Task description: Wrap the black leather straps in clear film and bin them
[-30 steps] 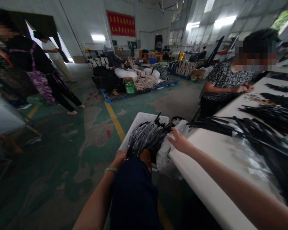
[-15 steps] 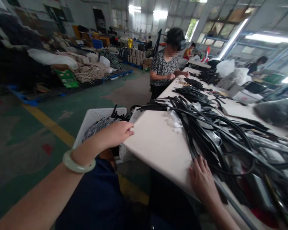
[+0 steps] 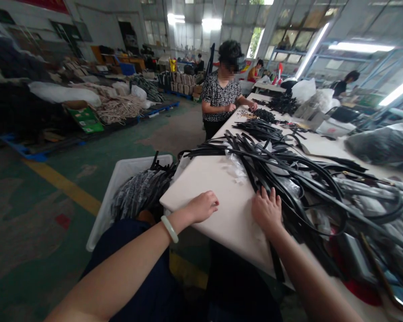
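Note:
My left hand (image 3: 203,207), with a pale bangle (image 3: 169,229) on its wrist, hovers over the near left part of the white table (image 3: 218,183). Its fingers are curled in, and nothing shows between them. Flat on the left edge of a heap of long black straps (image 3: 289,179) lies my right hand (image 3: 267,208), fingers spread and touching the straps. One strap (image 3: 277,264) comes out below the right wrist and hangs over the table's near edge. Crumpled clear plastic (image 3: 237,167) lies left of the heap.
A white bin (image 3: 100,214) full of wrapped dark strips stands on the floor left of the table. A co-worker (image 3: 221,94) works at the table's far left side. Clutter with a red object (image 3: 362,290) covers the near right.
My left hand has moved right, from beside the table corner to above the tabletop. My right hand has shifted forward and left along the straps. The camera view has turned slightly.

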{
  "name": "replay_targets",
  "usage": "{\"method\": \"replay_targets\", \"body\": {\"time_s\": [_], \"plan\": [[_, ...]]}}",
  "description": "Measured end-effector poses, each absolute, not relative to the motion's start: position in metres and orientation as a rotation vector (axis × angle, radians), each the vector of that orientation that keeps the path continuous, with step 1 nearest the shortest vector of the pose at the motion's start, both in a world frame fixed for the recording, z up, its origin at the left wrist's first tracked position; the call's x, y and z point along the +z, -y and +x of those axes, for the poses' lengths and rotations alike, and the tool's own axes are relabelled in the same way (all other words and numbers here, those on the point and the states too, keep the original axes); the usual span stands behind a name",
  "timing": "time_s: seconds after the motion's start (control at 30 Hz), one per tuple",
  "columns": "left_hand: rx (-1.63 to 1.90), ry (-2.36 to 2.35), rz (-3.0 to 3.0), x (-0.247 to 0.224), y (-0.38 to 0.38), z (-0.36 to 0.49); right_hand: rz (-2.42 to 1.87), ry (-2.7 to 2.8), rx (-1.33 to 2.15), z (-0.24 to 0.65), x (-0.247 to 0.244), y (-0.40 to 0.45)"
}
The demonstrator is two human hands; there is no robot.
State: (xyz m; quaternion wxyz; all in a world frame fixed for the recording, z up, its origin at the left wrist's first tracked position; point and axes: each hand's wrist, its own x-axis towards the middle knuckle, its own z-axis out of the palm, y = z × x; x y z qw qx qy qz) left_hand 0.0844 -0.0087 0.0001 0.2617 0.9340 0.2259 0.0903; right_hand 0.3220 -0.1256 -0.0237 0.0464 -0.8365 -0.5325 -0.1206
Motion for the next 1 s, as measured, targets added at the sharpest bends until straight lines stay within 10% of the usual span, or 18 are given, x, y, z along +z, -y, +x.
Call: {"method": "replay_targets", "body": {"time_s": [0.43, 1.0], "plan": [[0.269, -0.457, 2.555, 0.006, 0.012, 0.065, -2.099, 1.728, -0.245, 0.338, -0.006, 0.004], [0.749, -0.784, 1.166, -0.006, 0.004, 0.067, -1.614, 1.742, 0.157, 0.203, -0.017, 0.077]]}}
